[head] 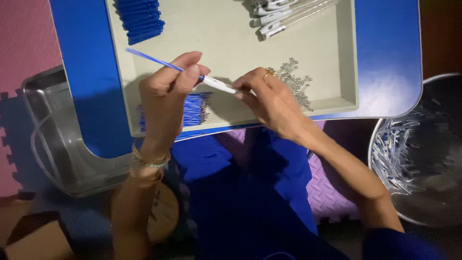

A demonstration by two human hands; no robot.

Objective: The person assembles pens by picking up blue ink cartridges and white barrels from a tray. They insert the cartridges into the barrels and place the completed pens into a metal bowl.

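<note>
My left hand (166, 94) pinches a thin blue ink refill (149, 57) that slants up to the left. Its lower end enters a white pen part (219, 84), which the fingertips of my right hand (269, 98) grip. Both hands hover over the near side of a beige tray (226, 43). Under my left hand lies a heap of blue refills (195, 110). A small pile of metal springs (296, 84) lies just right of my right hand. A ring sits on one right finger, bangles on the left wrist.
The tray rests on a blue lap table (390, 48). Blue pen parts (140, 19) lie at the tray's far left, clear pen barrels (284, 14) at the far right. A steel bowl (418, 149) with assembled pens stands at right, a steel pan (53, 139) at left.
</note>
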